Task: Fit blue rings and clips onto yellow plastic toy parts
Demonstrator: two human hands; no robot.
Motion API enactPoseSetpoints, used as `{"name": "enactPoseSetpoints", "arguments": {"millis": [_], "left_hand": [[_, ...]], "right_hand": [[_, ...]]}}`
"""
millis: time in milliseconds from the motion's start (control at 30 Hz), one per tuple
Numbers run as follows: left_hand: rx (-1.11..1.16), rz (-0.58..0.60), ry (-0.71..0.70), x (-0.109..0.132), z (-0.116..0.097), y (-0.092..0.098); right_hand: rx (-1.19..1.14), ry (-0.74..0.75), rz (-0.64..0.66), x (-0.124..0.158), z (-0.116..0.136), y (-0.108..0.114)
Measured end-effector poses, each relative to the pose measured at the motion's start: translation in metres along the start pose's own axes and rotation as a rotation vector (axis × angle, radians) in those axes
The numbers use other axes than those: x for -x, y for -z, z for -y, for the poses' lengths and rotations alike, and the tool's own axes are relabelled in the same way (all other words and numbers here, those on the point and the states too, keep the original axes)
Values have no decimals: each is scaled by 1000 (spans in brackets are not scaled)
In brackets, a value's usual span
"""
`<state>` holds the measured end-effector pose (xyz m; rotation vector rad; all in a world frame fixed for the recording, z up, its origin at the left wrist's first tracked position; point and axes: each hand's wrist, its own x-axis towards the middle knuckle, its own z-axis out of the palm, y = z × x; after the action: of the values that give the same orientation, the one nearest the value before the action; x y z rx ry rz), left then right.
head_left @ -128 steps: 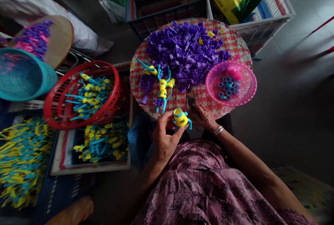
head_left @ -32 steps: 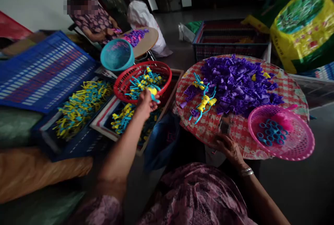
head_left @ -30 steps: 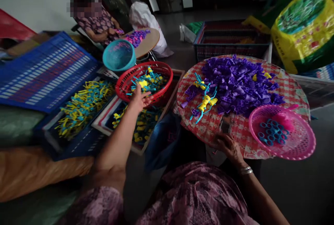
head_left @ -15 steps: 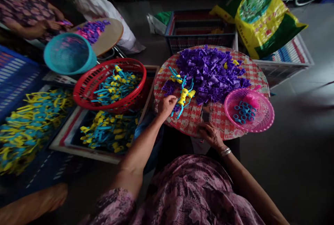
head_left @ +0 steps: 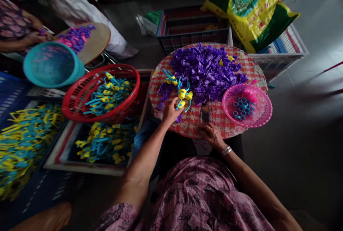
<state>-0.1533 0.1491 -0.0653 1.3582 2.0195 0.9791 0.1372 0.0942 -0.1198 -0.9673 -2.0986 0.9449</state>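
Observation:
My left hand (head_left: 170, 112) is closed at the left of the round table, its fingertips pinching a small yellow-and-blue plastic figure (head_left: 182, 104) with thin blue limbs. Other figures of that kind (head_left: 170, 80) lie just beyond it, against a big heap of purple plastic pieces (head_left: 209, 70). At the near table edge rests my right hand (head_left: 211, 134), fingers curled under; what they hold, if anything, is hidden. A small dark block (head_left: 205, 114) sits on the tabletop right ahead of it.
The checked table (head_left: 187, 125) carries a pink basket (head_left: 268, 106) with blue rings. At left stand a red basket (head_left: 70, 100) and a crate (head_left: 88, 168) of figures, plus a teal basket (head_left: 77, 68). A co-worker's hands (head_left: 37, 37) are at another table. Crates and a yellow-green bag (head_left: 257, 16) stand behind.
My left hand has moved from beside the figures onto one and now pinches it. The right hand stays at the table edge. The whole view has shifted, so things appear farther left.

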Motion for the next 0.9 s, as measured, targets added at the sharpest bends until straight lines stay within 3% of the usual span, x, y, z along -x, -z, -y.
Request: {"name": "enactPoseSetpoints", "arguments": {"millis": [233,400,667,900], "left_hand": [[158,-7,90,-1,-10,-11],[463,18,-86,11,-30,8],[608,-25,-337,55,-58,24],[800,96,-87,104,-86,24]], "right_hand": [[35,2,22,1,-5,-2],[46,5,14,2,-6,-3],[75,25,1,3,-7,-5],[50,40,-4,3,-3,-4]]}}
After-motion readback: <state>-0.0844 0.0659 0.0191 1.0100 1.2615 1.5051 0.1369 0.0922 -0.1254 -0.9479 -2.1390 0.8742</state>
